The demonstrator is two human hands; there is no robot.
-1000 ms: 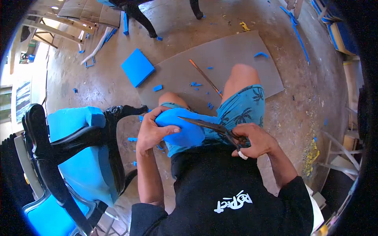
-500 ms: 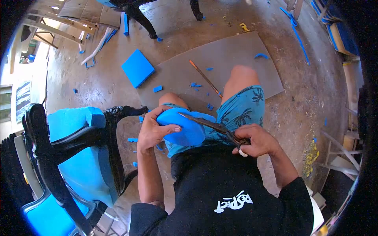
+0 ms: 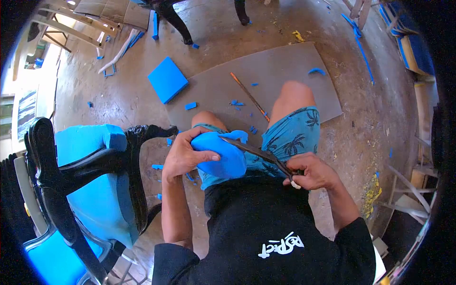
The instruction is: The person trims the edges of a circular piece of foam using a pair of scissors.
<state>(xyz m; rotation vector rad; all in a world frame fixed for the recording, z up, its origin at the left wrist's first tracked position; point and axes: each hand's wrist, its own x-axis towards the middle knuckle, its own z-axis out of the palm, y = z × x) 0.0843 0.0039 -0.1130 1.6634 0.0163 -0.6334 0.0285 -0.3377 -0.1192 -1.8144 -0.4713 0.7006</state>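
Note:
My left hand (image 3: 184, 154) grips a rounded piece of blue foam (image 3: 221, 159) over my lap, thumb on its near face and fingers behind it. In my right hand (image 3: 308, 171) is a pair of large dark scissors (image 3: 259, 153), its handles partly hidden by my fingers. The blades point left and lie against the upper right edge of the foam. A narrow strip of foam curls up beside the blade tips.
A chair with a black carved frame (image 3: 57, 204) and blue foam padding stands at left. On the floor lie a grey sheet (image 3: 285, 61), a square blue foam block (image 3: 167, 80), an orange-brown stick (image 3: 249, 97) and several foam scraps. Dark chair legs (image 3: 175, 23) stand ahead.
The scissors have shifted slightly right and down along the foam's edge. The cut strip, earlier stretched out to the right, now curls up shorter near the blades.

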